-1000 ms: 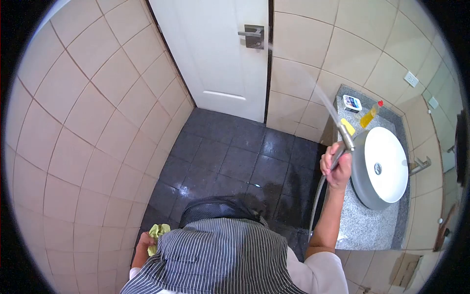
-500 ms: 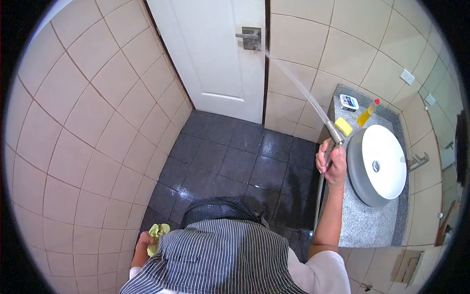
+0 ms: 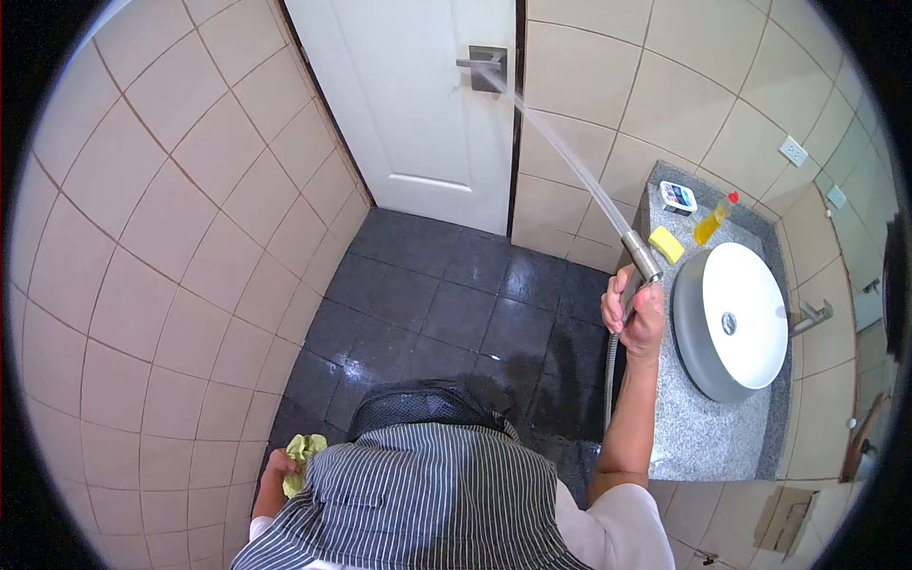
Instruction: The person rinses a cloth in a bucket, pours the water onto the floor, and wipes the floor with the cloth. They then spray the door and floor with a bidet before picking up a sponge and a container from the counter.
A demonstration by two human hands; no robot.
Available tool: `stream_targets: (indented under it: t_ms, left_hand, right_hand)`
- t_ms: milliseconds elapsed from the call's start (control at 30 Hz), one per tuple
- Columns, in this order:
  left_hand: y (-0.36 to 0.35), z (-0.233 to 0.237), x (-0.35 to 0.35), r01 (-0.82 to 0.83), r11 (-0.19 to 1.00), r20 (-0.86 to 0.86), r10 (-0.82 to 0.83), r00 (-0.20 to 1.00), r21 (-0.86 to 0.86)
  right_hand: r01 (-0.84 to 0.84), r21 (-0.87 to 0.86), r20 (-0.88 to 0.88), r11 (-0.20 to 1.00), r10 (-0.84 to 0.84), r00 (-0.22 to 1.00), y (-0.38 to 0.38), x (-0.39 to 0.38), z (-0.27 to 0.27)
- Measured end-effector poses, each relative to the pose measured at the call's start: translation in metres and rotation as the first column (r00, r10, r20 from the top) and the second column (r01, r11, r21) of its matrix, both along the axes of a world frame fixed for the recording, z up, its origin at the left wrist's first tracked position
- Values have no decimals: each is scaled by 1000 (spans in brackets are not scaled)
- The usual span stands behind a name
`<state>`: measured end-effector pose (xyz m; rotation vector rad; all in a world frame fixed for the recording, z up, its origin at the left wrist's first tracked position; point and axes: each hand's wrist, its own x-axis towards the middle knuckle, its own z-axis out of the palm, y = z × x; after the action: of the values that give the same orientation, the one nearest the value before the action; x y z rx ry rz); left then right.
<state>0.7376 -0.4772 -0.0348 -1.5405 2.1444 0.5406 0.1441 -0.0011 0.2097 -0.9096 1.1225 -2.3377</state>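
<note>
The sprayer (image 3: 642, 256) clenched in the right hand (image 3: 635, 315) was swung left, rinsing the door handle (image 3: 483, 65); a cloth (image 3: 304, 450) was clutched in the left hand (image 3: 274, 481).

A white door (image 3: 418, 95) stands shut at 12 o'clock, with beige wall tiles (image 3: 171, 237) running from 7 to 11 o'clock. The dark floor (image 3: 427, 304) fills the middle and shines wet in patches. At 3 o'clock lies a speckled grey worktop (image 3: 703, 437) bearing a white oval basin (image 3: 750, 313); a metal tap (image 3: 809, 318) juts from the wall just beside the basin, on its 3 o'clock side. At the basin's 11 o'clock lie a yellow sponge (image 3: 666, 244), a red-capped bottle (image 3: 712, 221) of yellow liquid and a small white box (image 3: 678, 198), near one another. A wall socket (image 3: 793, 150) sits at 2 o'clock.
</note>
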Motion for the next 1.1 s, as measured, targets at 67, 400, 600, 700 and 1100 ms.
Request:
stream_targets:
  t_ms: [67, 400, 600, 700, 1100]
  left_hand:
    - [-10, -18, 13, -3, 999, -34, 5, 999, 35]
    - [-9, -5, -11, 87, 996, 61, -87, 994, -11]
    - [-5, 9, -27, 55, 998, 88, -58, 994, 40]
    - [-2, 16, -27, 68, 997, 54, -70, 996, 48]
    - [-20, -22, -4, 110, 993, -37, -109, 993, 36]
  right_hand:
    - [-1, -8, -1, 1000, 1, 1000, -1, -3, -1]
    - [119, 15, -14, 993, -119, 993, -4, -15, -12]
    - [63, 256, 106, 965, -93, 990, -4, -20, -63]
    - [43, 329, 152, 944, -98, 984, -7, -22, -95]
    - [-36, 393, 225, 919, -58, 973, -35, -13, -133]
